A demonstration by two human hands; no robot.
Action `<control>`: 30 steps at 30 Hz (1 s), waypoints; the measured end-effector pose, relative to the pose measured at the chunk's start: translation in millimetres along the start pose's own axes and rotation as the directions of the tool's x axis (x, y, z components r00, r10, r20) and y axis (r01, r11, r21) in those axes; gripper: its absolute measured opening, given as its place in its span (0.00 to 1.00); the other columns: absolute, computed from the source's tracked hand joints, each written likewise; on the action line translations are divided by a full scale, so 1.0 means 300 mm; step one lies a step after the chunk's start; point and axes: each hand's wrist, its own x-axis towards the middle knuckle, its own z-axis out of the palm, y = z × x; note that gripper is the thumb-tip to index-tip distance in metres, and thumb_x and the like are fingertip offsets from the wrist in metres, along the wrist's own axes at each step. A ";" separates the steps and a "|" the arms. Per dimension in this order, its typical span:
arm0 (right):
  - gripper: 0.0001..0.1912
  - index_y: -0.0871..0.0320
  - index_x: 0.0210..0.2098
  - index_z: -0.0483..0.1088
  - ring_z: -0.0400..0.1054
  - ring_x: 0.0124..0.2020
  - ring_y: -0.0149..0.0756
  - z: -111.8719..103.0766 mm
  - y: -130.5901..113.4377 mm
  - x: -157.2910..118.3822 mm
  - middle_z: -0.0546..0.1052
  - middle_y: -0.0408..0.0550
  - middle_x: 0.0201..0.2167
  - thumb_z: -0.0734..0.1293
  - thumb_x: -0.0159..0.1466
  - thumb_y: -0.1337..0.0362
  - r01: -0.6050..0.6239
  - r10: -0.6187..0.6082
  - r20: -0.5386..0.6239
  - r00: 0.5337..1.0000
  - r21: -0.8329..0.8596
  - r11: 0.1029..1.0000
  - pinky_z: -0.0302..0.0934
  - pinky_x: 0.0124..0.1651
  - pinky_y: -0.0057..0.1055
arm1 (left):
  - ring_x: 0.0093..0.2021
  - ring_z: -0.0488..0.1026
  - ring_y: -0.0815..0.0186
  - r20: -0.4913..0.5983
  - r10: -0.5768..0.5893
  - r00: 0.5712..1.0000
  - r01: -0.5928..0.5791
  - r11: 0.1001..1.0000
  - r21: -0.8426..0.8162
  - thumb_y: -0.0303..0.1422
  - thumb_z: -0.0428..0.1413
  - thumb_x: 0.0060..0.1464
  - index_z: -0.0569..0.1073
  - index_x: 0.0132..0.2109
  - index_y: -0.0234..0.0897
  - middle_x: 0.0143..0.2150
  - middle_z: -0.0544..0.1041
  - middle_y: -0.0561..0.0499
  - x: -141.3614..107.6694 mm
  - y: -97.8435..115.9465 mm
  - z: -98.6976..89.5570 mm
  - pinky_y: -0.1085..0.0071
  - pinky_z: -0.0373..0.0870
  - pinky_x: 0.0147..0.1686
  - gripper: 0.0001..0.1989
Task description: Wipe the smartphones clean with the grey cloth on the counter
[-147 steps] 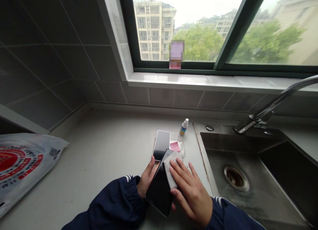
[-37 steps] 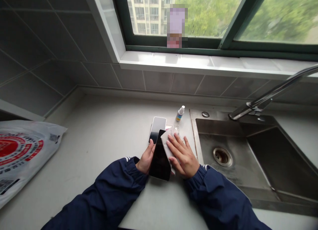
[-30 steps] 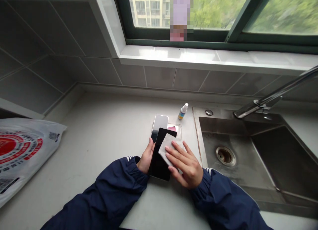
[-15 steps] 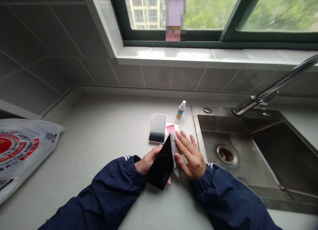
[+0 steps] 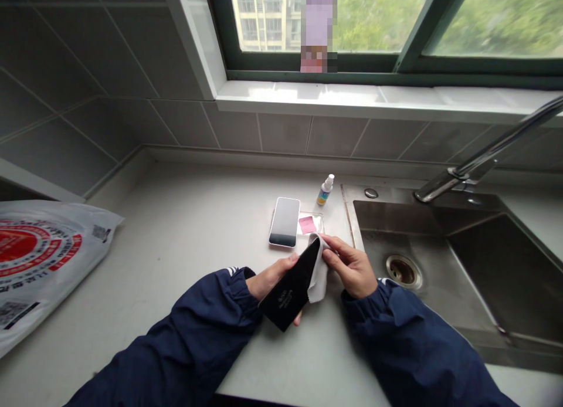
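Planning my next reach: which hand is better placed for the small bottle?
Probably the right hand: it looks nearer the small bottle and grips just the cloth, while the left hand supports the black device.

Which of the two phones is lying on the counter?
The white-edged phone, left of the pink slip. It lies screen up; the black one is held tilted in the left hand, with a cloth at its edge.

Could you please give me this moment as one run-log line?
left hand: holds black device | right hand: holds cloth at device's far corner | counter: phone, pink slip, bottle | sink: right of bottle
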 end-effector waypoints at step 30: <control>0.13 0.56 0.37 0.78 0.77 0.36 0.41 0.012 0.062 -0.008 0.82 0.47 0.34 0.74 0.56 0.56 -0.179 0.209 -0.283 0.936 0.127 0.976 0.71 0.43 0.37 | 0.23 0.76 0.55 0.015 0.344 0.939 -0.331 0.915 -0.229 0.61 0.38 0.55 0.74 0.45 0.33 0.30 0.79 0.46 0.022 0.013 -0.044 0.64 0.68 0.21 0.37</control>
